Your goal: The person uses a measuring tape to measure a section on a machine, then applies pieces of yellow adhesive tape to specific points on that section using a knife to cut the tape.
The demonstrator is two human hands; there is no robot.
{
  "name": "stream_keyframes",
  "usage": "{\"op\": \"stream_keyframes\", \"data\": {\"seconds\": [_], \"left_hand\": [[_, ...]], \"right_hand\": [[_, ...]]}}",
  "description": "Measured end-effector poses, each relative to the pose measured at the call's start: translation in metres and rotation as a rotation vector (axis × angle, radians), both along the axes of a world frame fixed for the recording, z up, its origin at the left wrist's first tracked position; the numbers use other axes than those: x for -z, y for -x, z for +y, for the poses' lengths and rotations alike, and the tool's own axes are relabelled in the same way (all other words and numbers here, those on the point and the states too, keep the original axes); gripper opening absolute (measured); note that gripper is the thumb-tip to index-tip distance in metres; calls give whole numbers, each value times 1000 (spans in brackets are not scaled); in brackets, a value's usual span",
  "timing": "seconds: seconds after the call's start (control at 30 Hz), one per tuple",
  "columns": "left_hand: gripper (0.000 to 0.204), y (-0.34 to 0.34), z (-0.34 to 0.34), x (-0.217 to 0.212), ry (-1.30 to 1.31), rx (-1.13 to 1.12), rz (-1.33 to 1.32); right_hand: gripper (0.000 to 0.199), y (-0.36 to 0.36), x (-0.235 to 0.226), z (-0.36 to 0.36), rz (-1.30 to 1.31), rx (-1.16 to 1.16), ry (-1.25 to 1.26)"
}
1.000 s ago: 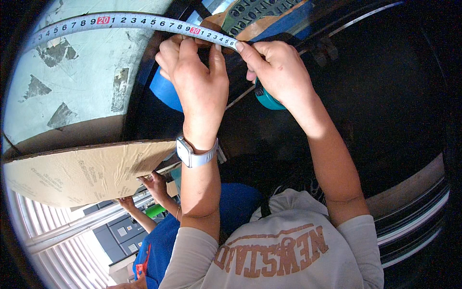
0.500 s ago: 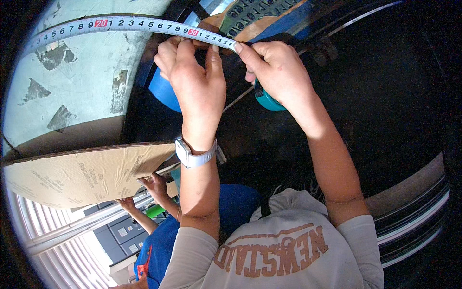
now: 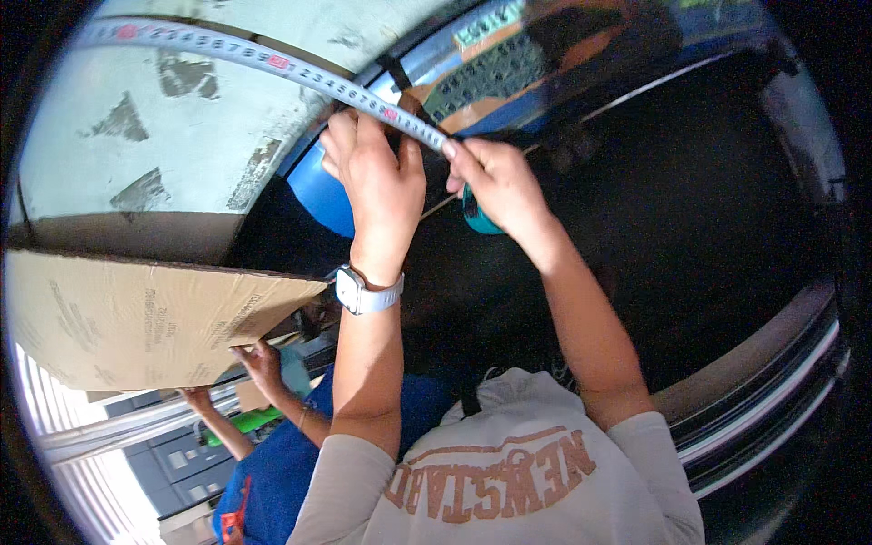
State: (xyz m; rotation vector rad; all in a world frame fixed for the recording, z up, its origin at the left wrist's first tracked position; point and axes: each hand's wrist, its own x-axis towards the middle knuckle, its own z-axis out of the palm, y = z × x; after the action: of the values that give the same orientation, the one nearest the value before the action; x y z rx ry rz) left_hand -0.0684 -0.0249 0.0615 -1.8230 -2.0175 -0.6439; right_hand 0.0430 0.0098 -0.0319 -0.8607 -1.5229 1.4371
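Note:
A white tape measure blade point(image 3: 313, 80) with black and red markings runs from the upper left down toward my hands. My right hand point(image 3: 498, 186) is closed around the teal tape measure case point(image 3: 479, 214), its thumb pressed on the blade near the end of the visible strip. My left hand point(image 3: 377, 186), with a pale watch point(image 3: 363, 292) on its wrist, has its fingers curled at the blade's lower edge and appears to grip it; its fingertips are partly hidden. Just behind that hand is a smooth blue curved object point(image 3: 318, 195).
A worn pale panel point(image 3: 82, 154) with dark patches lies at the upper left. Below it a co-worker in blue point(image 3: 282, 463) holds a large cardboard sheet point(image 3: 118, 318). A patterned board point(image 3: 495, 82) lies beyond my hands, and a dark surface point(image 3: 699, 218) spreads to the right.
The view has shifted, and the blade now slants more steeply down to the right. Both hands appear lower in the picture, still on the tape measure. The co-worker's hands and cardboard appear farther left.

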Motion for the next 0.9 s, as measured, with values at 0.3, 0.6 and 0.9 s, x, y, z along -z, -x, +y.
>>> {"op": "stream_keyframes", "data": {"seconds": [0.3, 0.6, 0.9], "left_hand": [[18, -13, 3, -1, -106, -68, -114], [15, -35, 10, 1, -152, -407, -187], [33, -25, 14, 7, -106, -751, -407]], "right_hand": [[25, -105, -16, -21, 117, -258, 30], [10, -129, -51, 33, 177, -694, -93], [17, -95, -66, 70, 325, -864, -83]]}}
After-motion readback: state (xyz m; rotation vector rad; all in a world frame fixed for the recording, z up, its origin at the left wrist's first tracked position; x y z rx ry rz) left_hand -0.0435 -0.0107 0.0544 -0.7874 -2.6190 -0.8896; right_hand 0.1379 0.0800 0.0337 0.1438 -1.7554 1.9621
